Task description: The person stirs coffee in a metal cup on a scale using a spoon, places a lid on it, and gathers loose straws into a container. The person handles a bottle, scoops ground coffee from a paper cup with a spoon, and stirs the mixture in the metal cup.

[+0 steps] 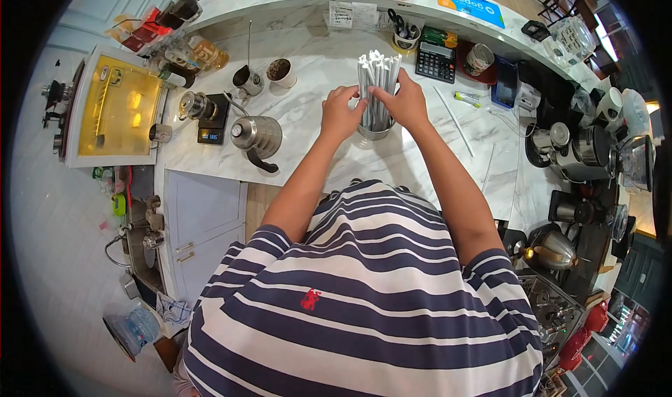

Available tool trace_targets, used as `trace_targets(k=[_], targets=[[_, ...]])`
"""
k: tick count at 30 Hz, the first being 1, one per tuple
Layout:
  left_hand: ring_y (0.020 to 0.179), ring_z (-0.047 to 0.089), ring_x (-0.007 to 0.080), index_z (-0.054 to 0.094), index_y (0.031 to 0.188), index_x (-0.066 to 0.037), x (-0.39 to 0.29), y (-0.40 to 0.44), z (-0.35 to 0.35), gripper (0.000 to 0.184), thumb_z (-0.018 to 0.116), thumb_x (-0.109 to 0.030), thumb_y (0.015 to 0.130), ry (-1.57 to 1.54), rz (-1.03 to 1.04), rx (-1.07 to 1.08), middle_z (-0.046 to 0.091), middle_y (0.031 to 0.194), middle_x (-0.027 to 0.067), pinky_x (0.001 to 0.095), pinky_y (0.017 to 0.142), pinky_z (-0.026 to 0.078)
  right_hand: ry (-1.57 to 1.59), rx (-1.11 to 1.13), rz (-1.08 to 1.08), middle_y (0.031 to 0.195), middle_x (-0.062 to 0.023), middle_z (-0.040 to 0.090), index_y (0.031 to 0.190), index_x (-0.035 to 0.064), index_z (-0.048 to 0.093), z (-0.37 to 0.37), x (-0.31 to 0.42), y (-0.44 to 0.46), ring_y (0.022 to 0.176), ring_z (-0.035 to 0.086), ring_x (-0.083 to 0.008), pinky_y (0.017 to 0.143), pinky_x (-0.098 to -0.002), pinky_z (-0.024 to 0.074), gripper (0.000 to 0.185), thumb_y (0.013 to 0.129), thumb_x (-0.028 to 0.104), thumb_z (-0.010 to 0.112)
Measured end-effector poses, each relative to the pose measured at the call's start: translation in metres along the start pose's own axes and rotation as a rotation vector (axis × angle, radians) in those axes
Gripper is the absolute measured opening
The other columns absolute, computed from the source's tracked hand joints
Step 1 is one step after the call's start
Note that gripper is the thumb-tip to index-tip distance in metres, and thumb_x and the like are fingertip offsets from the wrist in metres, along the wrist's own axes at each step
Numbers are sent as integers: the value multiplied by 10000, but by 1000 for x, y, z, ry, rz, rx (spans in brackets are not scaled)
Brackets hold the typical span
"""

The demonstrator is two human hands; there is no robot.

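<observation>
A bundle of paper-wrapped straws [379,75] stands upright in a metal cup [374,134] on the marble counter. My left hand [342,111] presses on the bundle's left side, its thumb against the wrappers. From the right, my right hand [404,101] wraps round the straws, thumb across the front and fingers behind them. Both hands are closed on the bundle just above the cup's rim. To the right, one loose straw [453,120] lies on the counter, with another thin one [488,168] farther down.
A gooseneck kettle [257,136], a scale [212,127], and a paper cup [281,73] stand on the left. Behind the straws are a calculator [435,62] and a cup of pens [404,38]. Coffee equipment [570,145] crowds the right side.
</observation>
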State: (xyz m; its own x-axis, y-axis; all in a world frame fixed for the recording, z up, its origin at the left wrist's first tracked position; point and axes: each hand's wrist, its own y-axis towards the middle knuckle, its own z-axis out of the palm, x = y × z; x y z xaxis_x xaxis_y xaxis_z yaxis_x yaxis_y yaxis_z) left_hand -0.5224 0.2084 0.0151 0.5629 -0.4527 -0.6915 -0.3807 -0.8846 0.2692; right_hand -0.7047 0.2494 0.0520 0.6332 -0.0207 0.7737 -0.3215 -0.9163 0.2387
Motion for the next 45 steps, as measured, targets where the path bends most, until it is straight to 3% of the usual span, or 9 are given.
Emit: trace_targets(k=[4,7,10,13,25,28,34,37,45], targets=[[1069,627,272,726,1165,-156,8,-3,0,305,774,-252,879,-56,-42,16,689,1059,35,456,899,457,29,-3,68,920,-188,764,1136,14,684,6,-6,5,710,731,-298,701,-385,557,395,852,278,759],[1074,624,272,725,1164,-153,9,-5,-2,305,775,-251,879,-64,-58,15,685,1060,35,458,909,457,82,13,107,884,-180,754,1132,9,681,1,-3,3,687,709,-292,683,-382,547,396,839,266,754],[994,653,283,708,1128,-43,1,-1,-5,311,794,-188,867,-30,-10,-21,704,1034,105,415,901,520,35,112,137,1038,-247,709,1202,49,651,-4,-1,4,981,681,-417,876,-480,541,484,814,314,762],[1002,653,285,702,1113,-39,0,4,-4,295,788,-185,871,-25,6,9,704,1042,105,416,904,519,-30,122,70,1064,-254,674,1243,51,619,0,-5,4,1043,643,-422,909,-488,527,573,793,360,793],[1036,653,282,733,1141,-84,20,-9,2,308,808,-185,859,-137,-70,-40,714,1035,80,426,904,510,107,162,51,1188,-256,673,1334,66,567,0,-2,-3,1135,624,-434,969,-500,505,712,772,418,826],[1016,661,287,736,1146,-72,18,-14,1,319,812,-166,852,-155,-89,-37,720,1021,90,412,897,525,40,142,59,1173,-225,685,1312,34,574,-4,10,-7,1154,627,-405,980,-453,495,642,806,337,827],[1020,678,269,704,1209,-25,15,-20,0,373,792,-172,877,-129,-41,-7,720,1077,114,385,914,532,66,-57,-107,1120,-245,712,1303,25,569,10,7,-1,1000,700,-422,871,-463,542,476,886,204,715],[1019,675,271,704,1202,-25,12,-18,-3,372,792,-177,875,-129,-55,12,720,1070,111,388,917,530,111,42,63,1011,-230,743,1288,25,577,5,4,-2,834,730,-404,770,-451,564,422,899,160,670],[1029,660,325,723,1130,-38,-4,24,-5,366,810,-250,845,-117,-25,91,728,1045,138,431,923,523,146,80,60,962,-245,740,1214,18,591,-8,3,2,902,715,-449,806,-485,554,385,881,186,688]])
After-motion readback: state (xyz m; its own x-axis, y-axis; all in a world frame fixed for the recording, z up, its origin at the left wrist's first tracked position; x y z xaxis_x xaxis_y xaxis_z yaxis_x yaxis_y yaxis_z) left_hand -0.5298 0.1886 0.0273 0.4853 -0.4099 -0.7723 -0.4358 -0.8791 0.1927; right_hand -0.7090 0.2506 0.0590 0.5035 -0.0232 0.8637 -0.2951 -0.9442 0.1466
